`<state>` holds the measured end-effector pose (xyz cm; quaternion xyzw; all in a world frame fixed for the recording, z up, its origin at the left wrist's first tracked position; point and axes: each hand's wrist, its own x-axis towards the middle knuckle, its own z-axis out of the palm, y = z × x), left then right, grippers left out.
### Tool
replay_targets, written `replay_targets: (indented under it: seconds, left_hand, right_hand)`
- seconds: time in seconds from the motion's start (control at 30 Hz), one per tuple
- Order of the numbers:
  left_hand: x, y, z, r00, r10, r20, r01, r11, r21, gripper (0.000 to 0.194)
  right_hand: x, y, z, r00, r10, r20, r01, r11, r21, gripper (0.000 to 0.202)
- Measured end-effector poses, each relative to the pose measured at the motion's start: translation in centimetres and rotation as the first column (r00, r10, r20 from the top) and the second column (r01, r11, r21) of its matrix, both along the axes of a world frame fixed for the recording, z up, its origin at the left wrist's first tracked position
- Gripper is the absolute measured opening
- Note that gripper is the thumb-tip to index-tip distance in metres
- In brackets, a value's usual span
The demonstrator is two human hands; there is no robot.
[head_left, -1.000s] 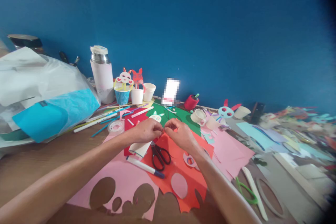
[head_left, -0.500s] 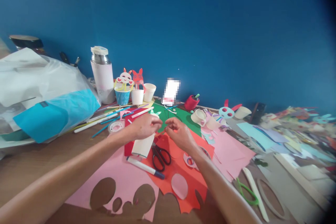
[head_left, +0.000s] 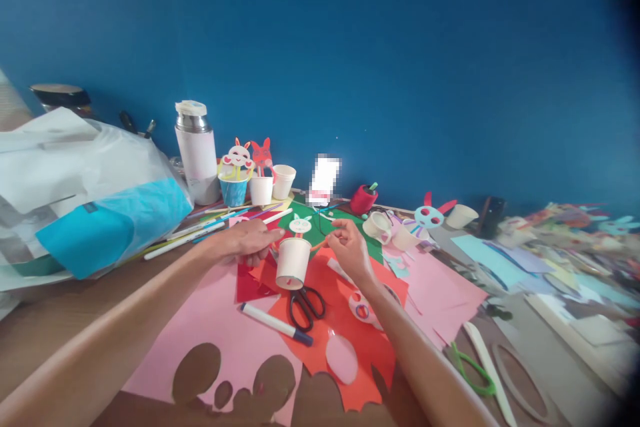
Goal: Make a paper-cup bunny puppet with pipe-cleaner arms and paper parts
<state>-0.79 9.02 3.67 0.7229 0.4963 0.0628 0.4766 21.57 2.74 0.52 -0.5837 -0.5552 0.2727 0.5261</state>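
A white paper cup [head_left: 293, 265] stands upright at the middle, a white animal face cut-out [head_left: 301, 225] rising just behind its rim. My left hand [head_left: 254, 240] is beside the cup's left, index finger stretched toward it, the other fingers curled; it holds nothing I can see. To the cup's right, my right hand [head_left: 345, 243] pinches a thin orange strip [head_left: 319, 245] that runs toward the cup. Black-handled scissors [head_left: 307, 307] and a white marker with a dark cap [head_left: 277, 324] lie in front of the cup.
Cut pink paper [head_left: 165, 353] and red paper [head_left: 370, 353] cover the table. At the back are a flask [head_left: 197, 157], a blue cup [head_left: 233, 191] and a red object [head_left: 363, 199]. A plastic bag [head_left: 115, 167] sits left; green-handled scissors [head_left: 473, 373] lie right.
The cup, tilted under my left hand before, now stands upright. My left hand has moved left and my right hand slightly right. The animal face behind the cup is now uncovered.
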Motion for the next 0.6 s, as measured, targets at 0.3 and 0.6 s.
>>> replay_targets:
  seconds: [0.3, 0.6]
  left_hand:
    - [1.0, -1.3, 0.3, 0.982, -0.184, -0.028, 0.175, 0.965, -0.195, 0.061]
    - [1.1, -1.3, -0.1, 0.968, -0.046, 0.248, 0.077, 0.990, -0.116, 0.047]
  right_hand:
    - [-0.8, -0.4, 0.2, 0.995, 0.018, -0.102, -0.007, 0.994, 0.111, 0.023]
    - [-0.8, -1.2, 1.7, 0.998, 0.027, -0.056, -0.009, 0.954, 0.301, 0.022]
